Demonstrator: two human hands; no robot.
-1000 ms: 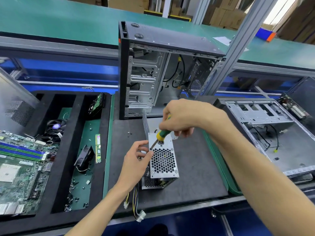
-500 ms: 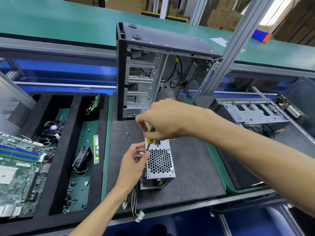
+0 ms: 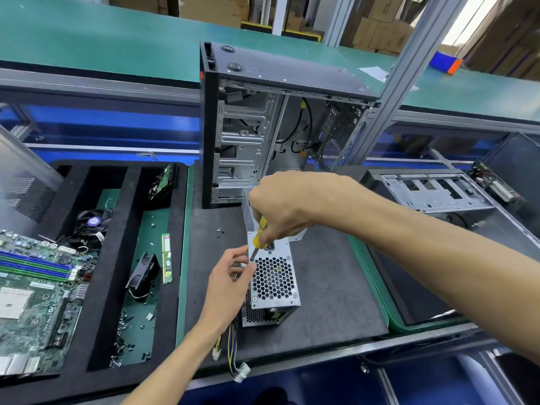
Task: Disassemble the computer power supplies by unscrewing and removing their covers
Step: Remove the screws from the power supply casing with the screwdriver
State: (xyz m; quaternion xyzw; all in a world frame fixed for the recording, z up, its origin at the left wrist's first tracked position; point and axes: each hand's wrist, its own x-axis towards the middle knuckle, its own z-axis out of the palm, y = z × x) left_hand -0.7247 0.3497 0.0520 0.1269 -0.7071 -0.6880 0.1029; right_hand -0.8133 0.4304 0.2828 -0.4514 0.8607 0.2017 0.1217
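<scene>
Right hand (image 3: 287, 209) grips screwdriver (image 3: 258, 236), tip at power supply (image 3: 273, 280) corner screw; left hand (image 3: 229, 283), fingers curled, steadies its side.

A long green-surfaced conveyor belt (image 3: 102, 39) runs across the far side, edged by grey metal rails (image 3: 87, 83) with blue panels (image 3: 111, 124) beneath. A slanted silver aluminium post (image 3: 388, 92) rises from the table's far edge toward the upper right. Behind the belt stand stacks of brown cardboard boxes (image 3: 380, 33), and bright daylight (image 3: 464, 13) pours in at the upper right corner. A small blue-and-orange block (image 3: 447, 62) lies on the belt near that light, with a white paper sheet (image 3: 377, 73) beside it. The near table (image 3: 321, 317) is covered with a dark grey mat over a green tray rim (image 3: 377, 290).
</scene>
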